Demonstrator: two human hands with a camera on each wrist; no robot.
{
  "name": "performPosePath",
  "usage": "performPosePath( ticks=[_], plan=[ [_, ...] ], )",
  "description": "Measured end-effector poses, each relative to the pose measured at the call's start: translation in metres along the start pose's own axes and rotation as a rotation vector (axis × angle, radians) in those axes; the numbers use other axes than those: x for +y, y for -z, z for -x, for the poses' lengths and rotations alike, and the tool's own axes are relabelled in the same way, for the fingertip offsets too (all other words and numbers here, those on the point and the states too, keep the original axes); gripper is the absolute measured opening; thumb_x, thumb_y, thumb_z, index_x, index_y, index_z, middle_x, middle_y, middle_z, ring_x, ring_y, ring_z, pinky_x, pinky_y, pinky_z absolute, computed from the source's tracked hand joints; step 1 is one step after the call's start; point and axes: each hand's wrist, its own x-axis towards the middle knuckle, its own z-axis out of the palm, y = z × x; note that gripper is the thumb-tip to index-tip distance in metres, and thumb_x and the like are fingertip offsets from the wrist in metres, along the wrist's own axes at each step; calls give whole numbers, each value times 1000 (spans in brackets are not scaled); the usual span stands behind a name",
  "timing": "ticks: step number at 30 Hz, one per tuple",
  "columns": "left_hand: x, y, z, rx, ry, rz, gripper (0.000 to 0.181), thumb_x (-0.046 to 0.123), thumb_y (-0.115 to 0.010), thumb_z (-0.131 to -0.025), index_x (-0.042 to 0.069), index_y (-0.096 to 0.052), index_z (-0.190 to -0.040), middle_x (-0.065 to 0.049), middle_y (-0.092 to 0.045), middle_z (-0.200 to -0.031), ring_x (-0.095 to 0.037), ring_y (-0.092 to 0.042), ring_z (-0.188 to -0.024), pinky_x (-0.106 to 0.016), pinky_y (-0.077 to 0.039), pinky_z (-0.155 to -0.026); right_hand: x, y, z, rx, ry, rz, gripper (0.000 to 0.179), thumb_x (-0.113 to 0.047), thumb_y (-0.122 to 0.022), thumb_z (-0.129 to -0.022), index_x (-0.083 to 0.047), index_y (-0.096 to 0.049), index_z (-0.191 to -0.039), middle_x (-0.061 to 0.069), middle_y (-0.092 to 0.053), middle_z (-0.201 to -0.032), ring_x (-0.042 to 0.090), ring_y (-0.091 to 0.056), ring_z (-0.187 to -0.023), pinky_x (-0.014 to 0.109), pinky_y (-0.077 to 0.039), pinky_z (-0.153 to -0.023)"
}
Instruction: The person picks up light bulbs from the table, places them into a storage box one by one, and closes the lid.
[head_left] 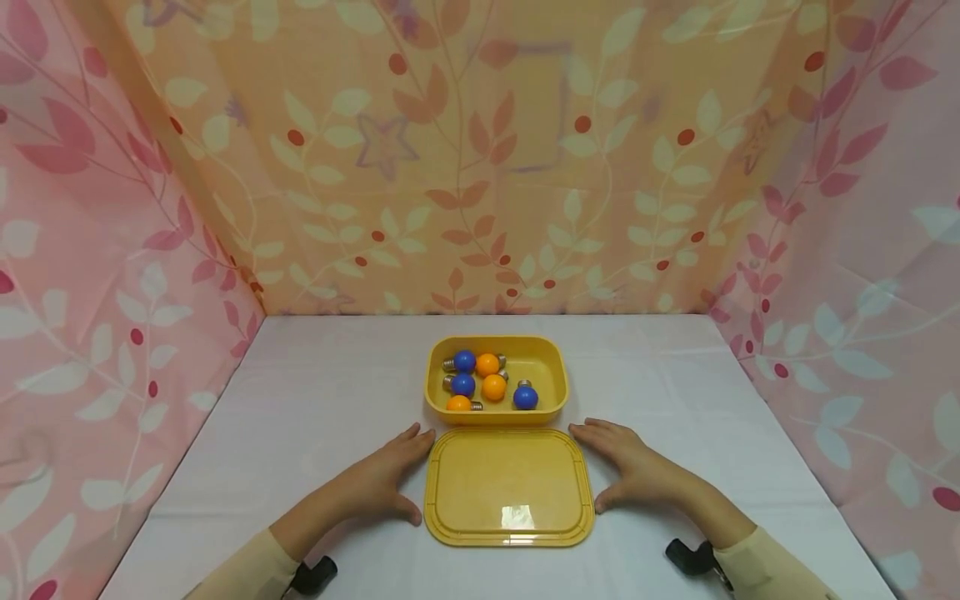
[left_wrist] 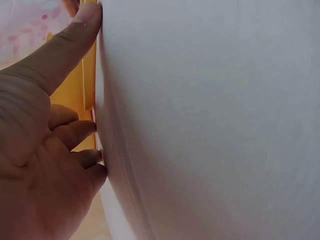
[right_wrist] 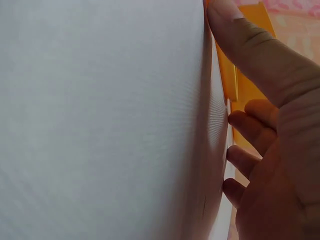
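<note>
A yellow lid lies flat on the white tabletop, in front of an uncovered yellow box. Inside the box are small bulbs with metal screw bases: three blue bulbs and three orange bulbs. My left hand rests at the lid's left side, its thumb and fingers spread apart. On the opposite side, my right hand lies by the lid's right edge in much the same pose. Both wrist views show the fingertips down on the cloth, with nothing between fingers and thumb.
White cloth covers the table. An orange patterned curtain stands behind it, with pink leafy curtains along both sides. A black device sits at the left wrist and another black device at the right.
</note>
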Motion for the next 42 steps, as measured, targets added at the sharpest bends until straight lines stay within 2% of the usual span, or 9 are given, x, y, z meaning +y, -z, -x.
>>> performPosePath(
  ticks=[8, 20, 25, 29, 32, 38, 42],
  plan=[
    [2, -1, -2, 6, -62, 1, 128, 62, -89, -61, 14, -29, -163, -3, -26, -169, -33, -12, -159, -58, -24, -124, -2, -5, 2, 20, 40, 8, 128, -73, -86, -55, -16, -39, -159, 10, -44, -160, 42, -30, -150, 71, -21, -116],
    [3, -3, -3, -8, -38, 52, 127, 62, -89, -61, 18, -29, -163, 1, -25, -169, -30, -14, -159, -57, -25, -124, -5, -8, 1, 28, 102, -12, 126, -70, -86, -57, -12, -39, -159, 8, -45, -160, 41, -32, -150, 69, -16, -117],
    [-2, -4, -1, -1, -60, 95, 127, 65, -87, -59, 19, -29, -163, 2, -26, -169, -27, -18, -158, -55, -25, -125, 0, -10, 1, 23, 92, -61, 124, -68, -88, -57, -21, -38, -160, 5, -43, -162, 37, -32, -151, 64, -14, -118],
    [-4, 0, 5, 21, -98, 114, 127, 65, -87, -59, 18, -31, -163, -1, -29, -167, -26, -23, -156, -53, -26, -124, 0, -7, 2, 22, 69, -101, 121, -65, -90, -58, -29, -36, -160, 0, -40, -163, 33, -32, -152, 64, -19, -119],
    [-2, 4, 9, 28, -100, 125, 126, 66, -86, -60, 19, -31, -163, -2, -30, -167, -24, -26, -155, -52, -28, -124, -4, -1, 2, 26, 72, -118, 119, -61, -92, -59, -29, -37, -160, -3, -40, -163, 33, -32, -151, 68, -25, -117],
    [5, 17, 18, 33, -84, 204, 120, 61, -87, -63, 21, -32, -162, -8, -27, -167, -27, -29, -154, -54, -30, -122, -11, 8, 1, 24, 73, -176, 117, -49, -96, -60, -24, -40, -159, 8, -40, -163, 38, -33, -150, 73, -30, -114],
    [8, 24, 22, 45, -76, 249, 115, 56, -88, -66, 21, -33, -162, -7, -31, -166, -29, -33, -152, -55, -33, -120, -13, 12, 2, 27, 60, -230, 111, -44, -97, -62, -24, -43, -157, 12, -41, -162, 41, -35, -148, 75, -34, -110]
  ],
)
